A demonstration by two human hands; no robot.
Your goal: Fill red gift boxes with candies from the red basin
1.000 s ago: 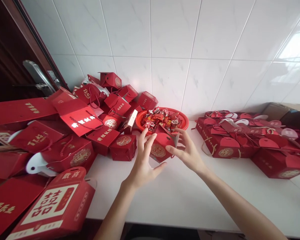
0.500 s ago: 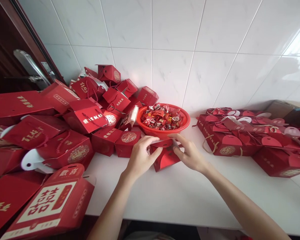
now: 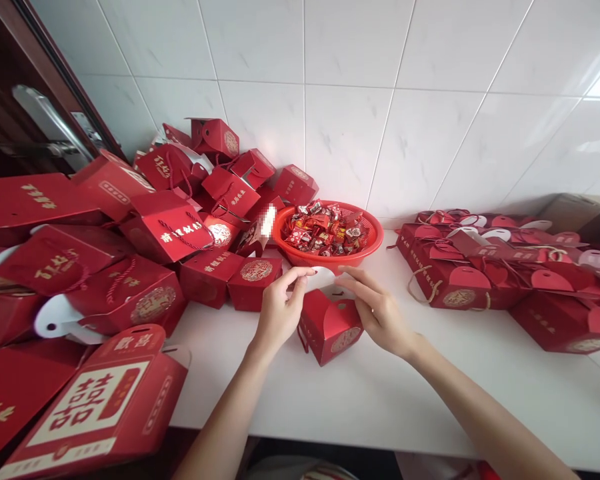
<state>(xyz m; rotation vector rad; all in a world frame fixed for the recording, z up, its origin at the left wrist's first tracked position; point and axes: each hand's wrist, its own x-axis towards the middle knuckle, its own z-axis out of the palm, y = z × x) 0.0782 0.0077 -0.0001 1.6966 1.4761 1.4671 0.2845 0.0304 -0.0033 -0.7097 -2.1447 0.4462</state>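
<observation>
Red card forms the small box that stands on the white table, just on the person's side of the plastic basket, with one corner turned toward the person; its long axis cannot be told. A raised white flap rises on the box's basket side, between the fingertips of both hands. In front of the basket's left half, the left hand has the surer contact: thumb and forefinger pinch the flap's left edge. In front of the basket's right half, the right hand reaches over the box's right side, fingers bent and close together; whether they grip card there cannot be told. Wrapped sweets lie inside the basket.
</observation>
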